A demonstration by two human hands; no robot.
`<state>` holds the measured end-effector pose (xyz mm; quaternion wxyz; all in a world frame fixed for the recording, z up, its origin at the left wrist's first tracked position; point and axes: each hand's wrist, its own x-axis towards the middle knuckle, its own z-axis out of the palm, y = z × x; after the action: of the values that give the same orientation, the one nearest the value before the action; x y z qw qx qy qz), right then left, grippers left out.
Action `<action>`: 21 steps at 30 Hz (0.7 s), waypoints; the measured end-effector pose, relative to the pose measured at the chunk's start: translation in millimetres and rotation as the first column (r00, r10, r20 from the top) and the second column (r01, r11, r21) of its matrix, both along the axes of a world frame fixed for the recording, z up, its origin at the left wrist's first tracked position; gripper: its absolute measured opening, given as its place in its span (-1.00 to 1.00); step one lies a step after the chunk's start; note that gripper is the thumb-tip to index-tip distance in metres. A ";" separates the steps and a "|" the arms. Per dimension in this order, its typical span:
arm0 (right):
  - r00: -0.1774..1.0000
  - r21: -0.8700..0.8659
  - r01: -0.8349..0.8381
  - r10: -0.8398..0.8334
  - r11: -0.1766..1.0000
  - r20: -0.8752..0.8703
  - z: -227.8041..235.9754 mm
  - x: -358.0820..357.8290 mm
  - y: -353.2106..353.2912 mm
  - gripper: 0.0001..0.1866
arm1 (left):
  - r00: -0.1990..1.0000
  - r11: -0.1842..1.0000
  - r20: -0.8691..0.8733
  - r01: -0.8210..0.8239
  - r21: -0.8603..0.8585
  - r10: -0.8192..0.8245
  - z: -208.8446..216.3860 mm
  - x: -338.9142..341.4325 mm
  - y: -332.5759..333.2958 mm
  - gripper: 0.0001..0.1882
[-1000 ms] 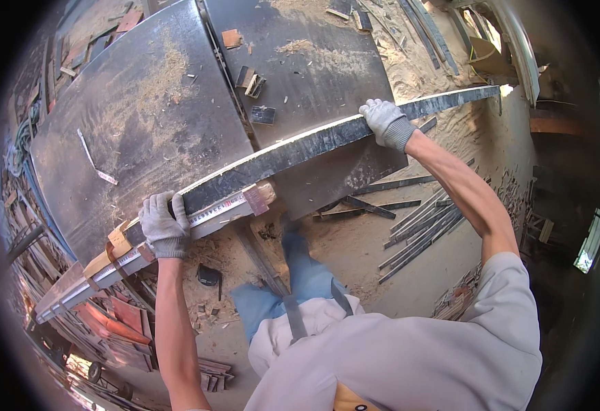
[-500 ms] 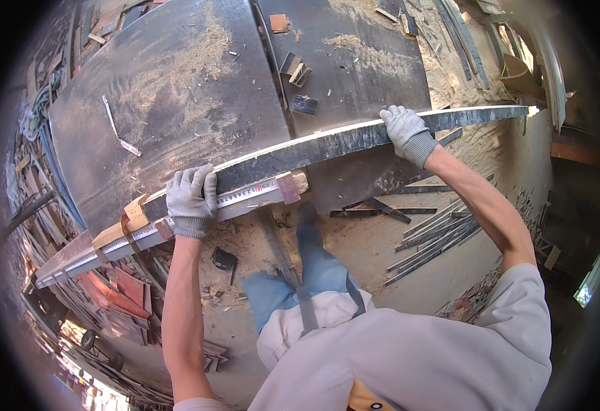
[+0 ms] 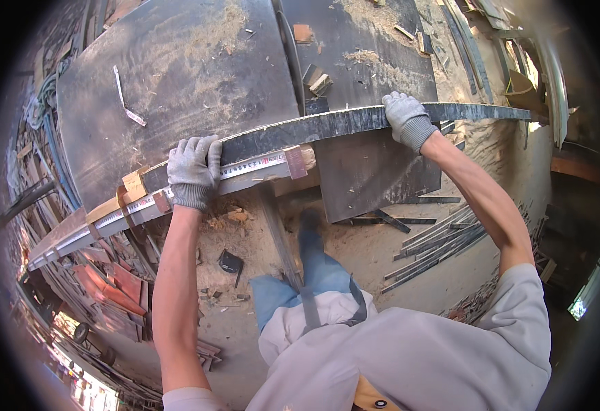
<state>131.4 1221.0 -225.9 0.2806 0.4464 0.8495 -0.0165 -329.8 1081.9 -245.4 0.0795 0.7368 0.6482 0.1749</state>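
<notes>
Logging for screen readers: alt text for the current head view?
Gloved left hand and right hand grip a long dark board across a sawdusty table. A ruler runs along the board's near side; strips lie on the floor at right.

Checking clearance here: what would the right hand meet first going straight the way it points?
Past the plank, the right hand would probably meet the sawdust-strewn dark panel, though depth is unclear.

Your left hand (image 3: 195, 164) and right hand (image 3: 407, 118) wear pale grey knit gloves (image 3: 190, 152), each with a darker ribbed cuff (image 3: 191, 196). You have on a loose, light grey short-sleeved shirt (image 3: 416, 356), with an orange-yellow patch (image 3: 364, 393) and dark round button (image 3: 381, 404) nearest, blue trousers (image 3: 271, 296) and flat grey straps (image 3: 309, 308) at the waist.
</notes>
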 end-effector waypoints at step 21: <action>0.995 -0.083 0.088 -0.091 0.993 -0.033 9.6 -23.1 53.1 -0.52 | 0.999 1.000 -0.035 -0.002 -0.010 0.002 0.3 -17.3 49.1 -0.74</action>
<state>108.3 1274.0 -216.3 0.2820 0.4719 0.8322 -0.0719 -347.1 1131.0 -245.1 0.0718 0.7387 0.6510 0.1589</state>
